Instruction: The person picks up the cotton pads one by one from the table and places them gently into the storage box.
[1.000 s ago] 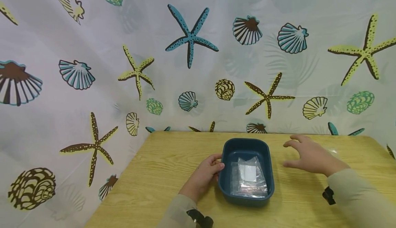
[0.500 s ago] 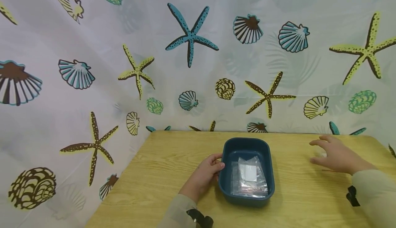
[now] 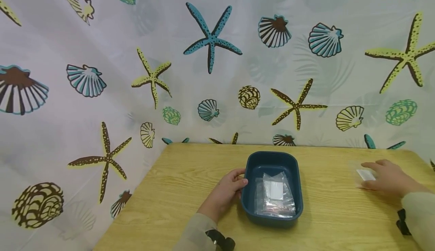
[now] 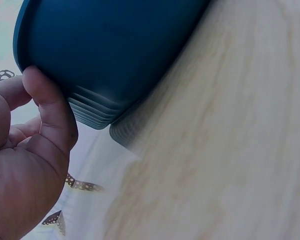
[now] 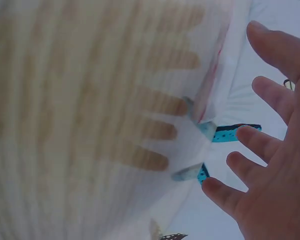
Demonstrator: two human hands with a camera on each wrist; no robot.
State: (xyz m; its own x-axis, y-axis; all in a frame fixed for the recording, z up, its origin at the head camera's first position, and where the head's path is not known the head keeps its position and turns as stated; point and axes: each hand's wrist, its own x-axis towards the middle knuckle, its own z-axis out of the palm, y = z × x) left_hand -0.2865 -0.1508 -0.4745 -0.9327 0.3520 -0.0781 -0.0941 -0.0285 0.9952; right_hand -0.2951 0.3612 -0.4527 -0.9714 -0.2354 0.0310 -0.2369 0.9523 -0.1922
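A dark blue plastic tub (image 3: pixel 270 222) stands upright on the table with several clear zip bags (image 3: pixel 276 200) lying flat inside, a white patch on the top one. My left hand (image 3: pixel 222 192) holds the tub's left side. In the left wrist view the thumb (image 4: pixel 47 107) presses against the tub wall near its rim. Off to the right, my right hand (image 3: pixel 391 177) hovers over a clear zip bag (image 3: pixel 365 174) with a white patch. The right wrist view shows that hand's fingers (image 5: pixel 260 142) spread, nothing gripped, facing the bag's red seal line (image 5: pixel 210 82).
The wood-grain table (image 3: pixel 190 168) has rounded far corners. A hanging curtain (image 3: pixel 170 24) printed with starfish and shells rises directly behind the table and along its left side.
My right hand has moved right, away from the tub, to the separate bag at the table's right. The left hand and the tub have stayed in place.
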